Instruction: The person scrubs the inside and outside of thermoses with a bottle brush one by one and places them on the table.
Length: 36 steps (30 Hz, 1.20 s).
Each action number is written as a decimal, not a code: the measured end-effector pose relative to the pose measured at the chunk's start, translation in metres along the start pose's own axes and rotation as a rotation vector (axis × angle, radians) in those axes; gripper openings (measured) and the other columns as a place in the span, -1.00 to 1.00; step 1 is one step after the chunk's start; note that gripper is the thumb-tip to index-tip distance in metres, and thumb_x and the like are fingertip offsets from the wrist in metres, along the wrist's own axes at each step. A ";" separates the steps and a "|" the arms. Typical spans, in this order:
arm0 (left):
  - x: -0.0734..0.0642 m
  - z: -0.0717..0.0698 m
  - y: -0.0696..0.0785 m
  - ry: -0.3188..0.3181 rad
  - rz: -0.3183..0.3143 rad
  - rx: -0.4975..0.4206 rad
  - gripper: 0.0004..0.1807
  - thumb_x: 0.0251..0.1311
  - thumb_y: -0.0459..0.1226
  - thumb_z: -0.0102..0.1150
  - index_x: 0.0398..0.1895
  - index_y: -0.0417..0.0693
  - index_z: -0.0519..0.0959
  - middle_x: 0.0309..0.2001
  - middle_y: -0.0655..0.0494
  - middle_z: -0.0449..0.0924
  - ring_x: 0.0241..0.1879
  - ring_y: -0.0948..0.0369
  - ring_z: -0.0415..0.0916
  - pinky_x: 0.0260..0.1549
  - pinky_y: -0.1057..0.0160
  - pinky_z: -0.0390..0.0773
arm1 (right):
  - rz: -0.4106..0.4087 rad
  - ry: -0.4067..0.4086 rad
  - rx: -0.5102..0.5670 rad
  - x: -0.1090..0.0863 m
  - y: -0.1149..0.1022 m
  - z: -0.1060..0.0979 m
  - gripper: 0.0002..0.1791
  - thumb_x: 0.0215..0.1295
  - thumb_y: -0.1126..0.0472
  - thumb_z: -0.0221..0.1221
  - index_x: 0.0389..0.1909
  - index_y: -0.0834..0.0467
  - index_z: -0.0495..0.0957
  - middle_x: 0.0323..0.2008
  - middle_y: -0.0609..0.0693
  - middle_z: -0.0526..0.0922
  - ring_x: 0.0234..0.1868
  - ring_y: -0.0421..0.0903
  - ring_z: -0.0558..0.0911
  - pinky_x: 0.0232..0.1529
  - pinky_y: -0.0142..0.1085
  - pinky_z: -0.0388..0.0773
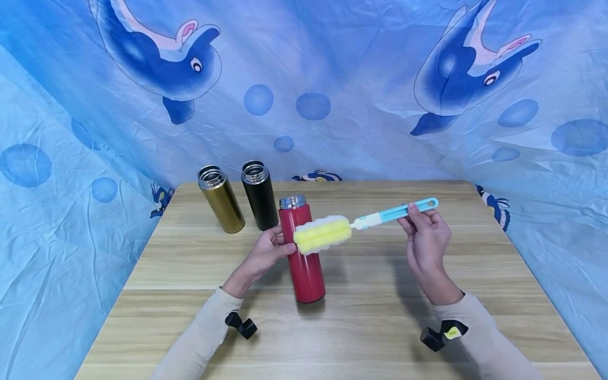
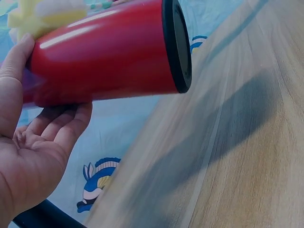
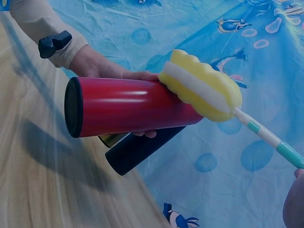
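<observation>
My left hand (image 1: 266, 252) grips a red thermos bottle (image 1: 309, 279) around its upper half. The bottle has no lid, its steel mouth faces up, and its black base hangs above the table in the left wrist view. Between thumb and fingers my right hand (image 1: 429, 240) pinches the blue-and-white handle of a bottle brush (image 1: 328, 232). The brush's yellow-and-white sponge head lies across the bottle's upper part, close to the left thumb; whether it touches the bottle I cannot tell. In the right wrist view the sponge head (image 3: 209, 90) covers part of the bottle's mouth end.
Behind the left hand stand a gold thermos bottle (image 1: 225, 208) and a black thermos bottle (image 1: 261, 203), both lidless. The wooden table (image 1: 370, 327) ends at a blue curtain (image 1: 361, 142) printed with dolphins, which hangs behind it and at both sides.
</observation>
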<state>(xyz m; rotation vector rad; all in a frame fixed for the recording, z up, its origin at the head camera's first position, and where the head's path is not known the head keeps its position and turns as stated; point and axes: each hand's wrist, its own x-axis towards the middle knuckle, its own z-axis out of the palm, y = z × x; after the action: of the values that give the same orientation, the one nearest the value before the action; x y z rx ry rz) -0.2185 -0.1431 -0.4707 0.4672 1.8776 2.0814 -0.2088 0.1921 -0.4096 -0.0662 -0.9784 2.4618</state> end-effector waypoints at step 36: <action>-0.002 0.002 -0.005 -0.023 0.007 -0.118 -0.32 0.35 -0.15 0.32 0.32 -0.46 0.35 -0.03 0.05 0.74 -0.09 0.13 0.74 -0.08 0.11 0.74 | -0.090 0.013 0.092 0.011 -0.001 0.026 -0.74 0.21 0.44 0.38 -0.29 0.43 0.46 -0.39 0.17 0.60 -0.39 -0.04 0.77 -0.28 -0.34 0.72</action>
<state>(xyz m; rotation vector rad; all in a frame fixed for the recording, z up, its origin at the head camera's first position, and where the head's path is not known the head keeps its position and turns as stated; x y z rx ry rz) -0.2159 -0.1420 -0.4758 0.4680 1.7307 2.1674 -0.2238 0.1812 -0.3879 -0.0066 -0.8427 2.4170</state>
